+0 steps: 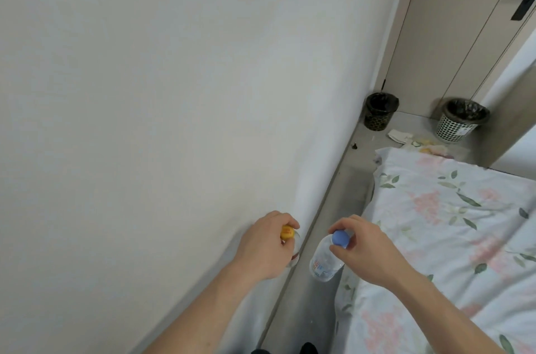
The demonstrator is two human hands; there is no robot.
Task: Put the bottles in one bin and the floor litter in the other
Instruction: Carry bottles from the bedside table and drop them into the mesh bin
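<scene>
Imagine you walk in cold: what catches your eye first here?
Two hands low in the frame each grip a clear bottle by its top: the left hand holds the yellow-capped bottle, the right hand the blue-capped bottle. Beyond, a black bin and a white mesh bin flank scattered litter.
</scene>
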